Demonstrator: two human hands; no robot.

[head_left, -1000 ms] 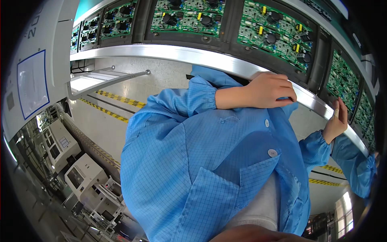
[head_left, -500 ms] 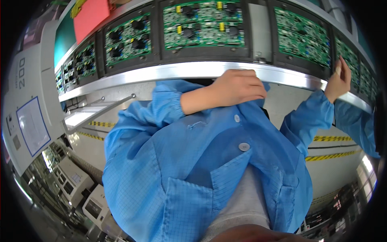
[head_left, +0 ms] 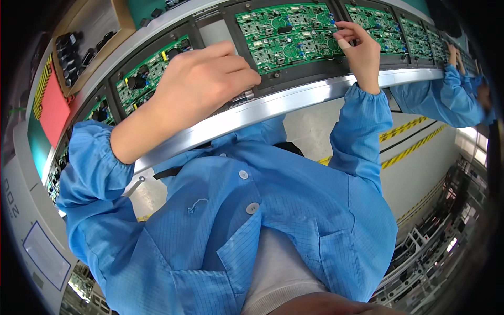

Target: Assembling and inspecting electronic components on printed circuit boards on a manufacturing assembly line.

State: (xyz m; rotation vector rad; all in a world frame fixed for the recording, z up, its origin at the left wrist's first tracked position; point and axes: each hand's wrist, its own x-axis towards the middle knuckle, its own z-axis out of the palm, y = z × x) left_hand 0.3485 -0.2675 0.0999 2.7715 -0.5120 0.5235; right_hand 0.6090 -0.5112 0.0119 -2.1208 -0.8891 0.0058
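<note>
My left hand (head_left: 207, 73) is over the rail between two dark board carriers, its fingers curled together; what they hold, if anything, is hidden. My right hand (head_left: 363, 52) reaches to the right end of a green circuit board (head_left: 278, 39), its thumb and fingertips apart beside the board's edge. A pale wrap shows on the thumb. This board sits in a dark carrier (head_left: 299, 70) and has round outlines without the tall black parts. Left of it, partly behind my left hand, another circuit board (head_left: 126, 97) carries black round parts and yellow ones.
A cardboard box (head_left: 107, 16) of black parts stands at the far left, beside a red sheet (head_left: 54, 113). More circuit boards (head_left: 375, 23) line the conveyor to the right. A metal rail (head_left: 294, 89) runs along its near edge. A co-worker's blue sleeve (head_left: 457, 97) is at the right.
My view has swung, so the boards sit differently in it. My left hand has risen from before my chest to over the line. My right hand now reaches over the circuit board with round outlines.
</note>
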